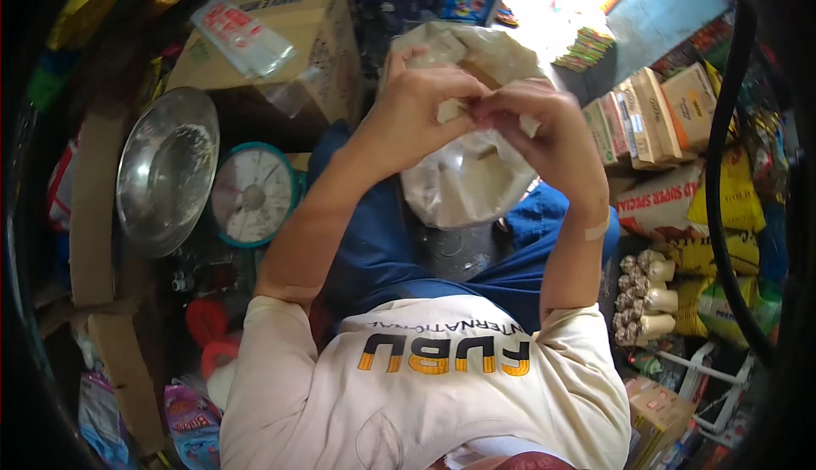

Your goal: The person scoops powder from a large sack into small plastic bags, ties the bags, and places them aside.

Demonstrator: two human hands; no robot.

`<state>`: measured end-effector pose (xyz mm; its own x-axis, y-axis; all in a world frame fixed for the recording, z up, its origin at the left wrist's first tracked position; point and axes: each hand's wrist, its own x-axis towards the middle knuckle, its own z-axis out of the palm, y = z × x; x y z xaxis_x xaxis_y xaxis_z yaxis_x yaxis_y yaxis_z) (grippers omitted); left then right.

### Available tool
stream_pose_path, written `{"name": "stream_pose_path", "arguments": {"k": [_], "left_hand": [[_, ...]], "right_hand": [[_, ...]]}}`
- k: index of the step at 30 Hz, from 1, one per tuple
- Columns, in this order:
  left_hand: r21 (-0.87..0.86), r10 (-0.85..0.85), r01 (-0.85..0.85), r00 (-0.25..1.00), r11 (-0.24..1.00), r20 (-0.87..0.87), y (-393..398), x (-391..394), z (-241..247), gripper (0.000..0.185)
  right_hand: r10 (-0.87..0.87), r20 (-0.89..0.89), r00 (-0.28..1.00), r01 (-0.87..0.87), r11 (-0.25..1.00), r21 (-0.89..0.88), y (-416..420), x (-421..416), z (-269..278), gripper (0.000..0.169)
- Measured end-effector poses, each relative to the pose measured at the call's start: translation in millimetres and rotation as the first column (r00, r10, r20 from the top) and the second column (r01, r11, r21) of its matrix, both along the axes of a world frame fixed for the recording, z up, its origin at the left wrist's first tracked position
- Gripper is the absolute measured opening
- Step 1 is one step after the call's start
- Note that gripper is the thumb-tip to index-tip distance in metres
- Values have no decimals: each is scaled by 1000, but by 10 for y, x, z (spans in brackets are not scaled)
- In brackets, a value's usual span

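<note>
My left hand (414, 110) and my right hand (542, 113) meet at the fingertips over a large translucent plastic sack (408, 183). Thumbs and forefingers pinch what looks like the gathered top of a clear plastic bag (486, 141); the fingers hide most of the pinched part, and the right hand is slightly blurred. Pale material shows through the plastic below. The sack stands between my knees, its mouth wide, with a brown patch visible inside behind my fingers.
Left of me are a metal weighing pan (162, 177) with white powder traces and a round dial scale (252, 194). Clear plastic bags (242, 36) lie on a cardboard box (338, 55). On the right are knotted bags of pale contents (653, 298), small boxes (650, 116) and a black cable (717, 170).
</note>
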<state>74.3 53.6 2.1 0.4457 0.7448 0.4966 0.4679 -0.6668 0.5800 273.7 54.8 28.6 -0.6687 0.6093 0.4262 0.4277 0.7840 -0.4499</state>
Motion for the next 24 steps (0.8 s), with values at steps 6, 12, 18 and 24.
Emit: {"name": "stream_pose_path", "arguments": {"k": [6, 12, 18, 24], "left_hand": [[-373, 201, 202, 571, 905, 796, -126, 509, -119, 17], [-429, 182, 284, 612, 857, 769, -153, 370, -167, 10], [-442, 272, -54, 852, 896, 447, -161, 301, -217, 14], [-456, 222, 125, 743, 881, 631, -183, 272, -405, 19]], "right_hand": [[-442, -749, 493, 95, 884, -458, -224, -214, -172, 11], [-460, -486, 743, 184, 839, -512, -286, -83, -368, 10], [-529, -457, 715, 131, 744, -656, -341, -3, -464, 16], [-526, -431, 733, 205, 776, -597, -394, -37, -558, 18]]}}
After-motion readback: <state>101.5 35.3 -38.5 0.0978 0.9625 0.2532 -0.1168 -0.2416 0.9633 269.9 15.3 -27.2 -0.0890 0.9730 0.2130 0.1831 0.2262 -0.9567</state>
